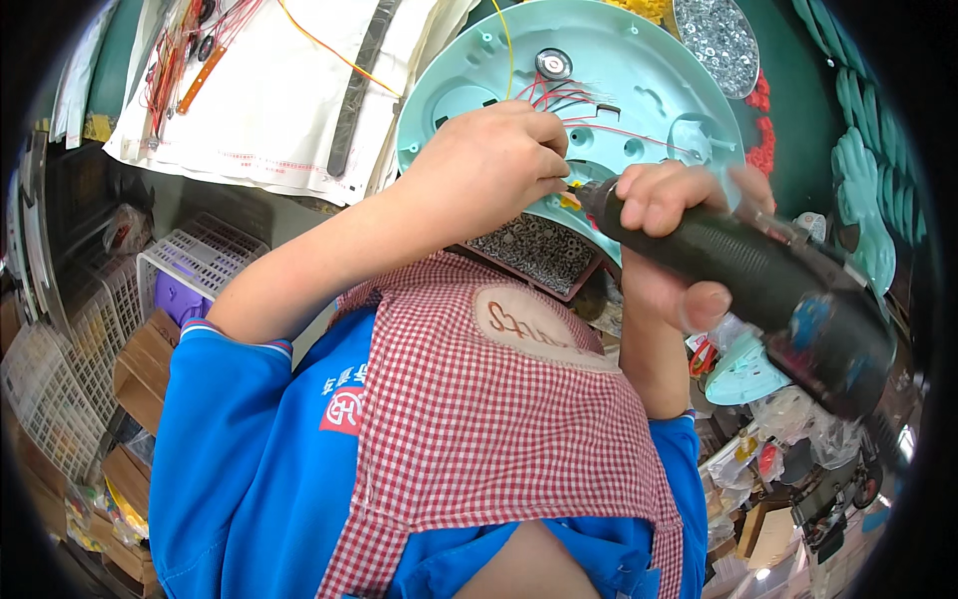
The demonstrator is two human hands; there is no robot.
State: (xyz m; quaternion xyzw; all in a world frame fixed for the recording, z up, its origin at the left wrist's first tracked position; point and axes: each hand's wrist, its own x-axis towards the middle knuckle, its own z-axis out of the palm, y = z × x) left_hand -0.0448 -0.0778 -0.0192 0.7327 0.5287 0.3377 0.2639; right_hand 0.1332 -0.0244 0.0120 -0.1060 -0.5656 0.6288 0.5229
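Note:
My right hand (674, 225) is wrapped round a black electric screwdriver (748, 270), tilted with its tip pointing left. My left hand (489, 160) is closed in a pinch beside that tip; anything between its fingers is too small to make out. Under both hands lies a turquoise plastic shell (589, 45), its hollow side up, with screw posts inside. Within the shell are a small round black-rimmed speaker (554, 64) and thin red wires (639, 132). A small yellow part (570, 201) shows by the screwdriver tip, at the shell's near edge.
A box of small screws (534, 255) sits between my body and the shell. Behind it stands a tub of clear small parts (717, 45). Turquoise pieces (863, 190) are stacked at right. White sheeting (269, 90) with wired parts (190, 65) lies at left.

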